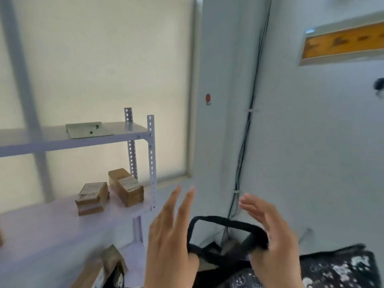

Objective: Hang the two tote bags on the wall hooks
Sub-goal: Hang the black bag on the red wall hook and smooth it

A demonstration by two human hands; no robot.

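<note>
A black tote bag with white print (336, 269) hangs low at the bottom right. Its black strap loop (220, 223) is stretched between my two hands. My left hand (170, 238) holds the strap's left end with the thumb, the fingers spread and pointing up. My right hand (272, 231) pinches the strap's right end, its fingers also extended. A red wall hook (208, 99) sits on the white pillar, well above the strap. A dark hook (378, 85) shows at the right edge of the wall. A second bag is not clearly in view.
A metal shelving rack (150, 154) stands on the left before a frosted window, with two brown boxes (110, 192) on its middle shelf. Black cables (247, 129) run down the wall corner. A framed picture (342, 41) hangs at the upper right.
</note>
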